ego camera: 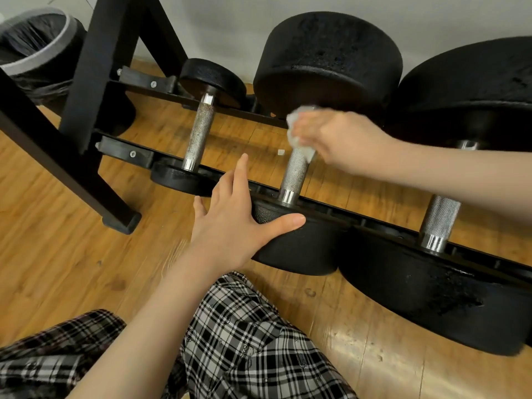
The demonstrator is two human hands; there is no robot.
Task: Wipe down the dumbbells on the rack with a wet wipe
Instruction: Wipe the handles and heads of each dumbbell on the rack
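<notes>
The right hand [339, 139] grips a white wet wipe [298, 136] wrapped round the upper part of the knurled steel handle of the middle dumbbell [296, 174], which lies across the two rails of the black rack [95, 82]. The left hand [233, 223], fingers straight and spread, presses against the near black head of that same dumbbell, thumb on top. A smaller dumbbell [198, 133] lies to the left and a larger dumbbell [440, 220] to the right, above a wooden floor [57, 254].
</notes>
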